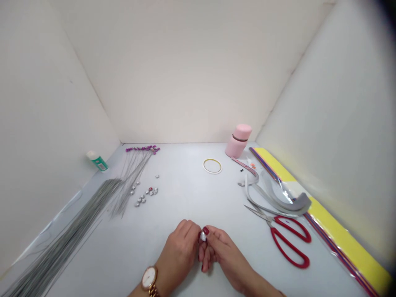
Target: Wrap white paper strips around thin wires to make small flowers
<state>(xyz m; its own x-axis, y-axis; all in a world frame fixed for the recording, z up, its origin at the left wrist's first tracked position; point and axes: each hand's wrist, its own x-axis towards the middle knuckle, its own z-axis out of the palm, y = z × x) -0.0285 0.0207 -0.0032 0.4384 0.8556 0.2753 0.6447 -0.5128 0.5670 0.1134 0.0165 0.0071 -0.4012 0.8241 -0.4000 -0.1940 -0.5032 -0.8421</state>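
Observation:
Low in the middle of the view my two hands meet over the tabletop. A small silver paper star (203,236) is pinched between the thumb and fingers of my right hand (221,249). My left hand (182,247), with a gold watch on its wrist, is curled closed against the star's left side, its fingertips mostly hidden. Several more small silver stars (151,191) lie loose to the left, one with a red spot. Silver-white paper strips (272,198) curl on the right, beside open-bladed scissors (287,235) with red handles.
Left lie a long bundle of grey wires (80,222) and wire stems with purple tips (142,149). A green-and-white tube (98,161) leans at the left wall. Behind are a tape ring (212,166) and pink bottle (238,142). Yellow sheets (337,235) line the right wall.

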